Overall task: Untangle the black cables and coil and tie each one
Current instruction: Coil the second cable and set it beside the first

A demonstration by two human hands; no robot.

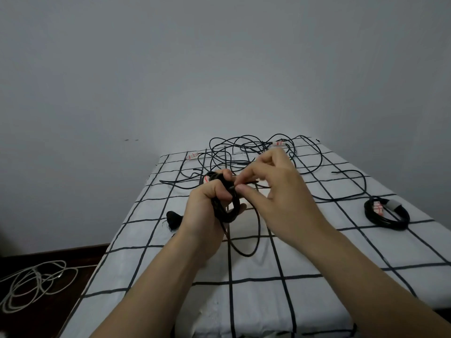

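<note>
The left hand (207,211) hides much of the thin black coil (235,204) its fingers clamp above the grid-printed cloth (305,264). The right hand (273,191) pinches a blurred cable end (246,183). Behind, loose black cables (244,152) tangle; a bound coil (386,214) lies right. The left wrist half hides a dark lump (174,219).
</note>
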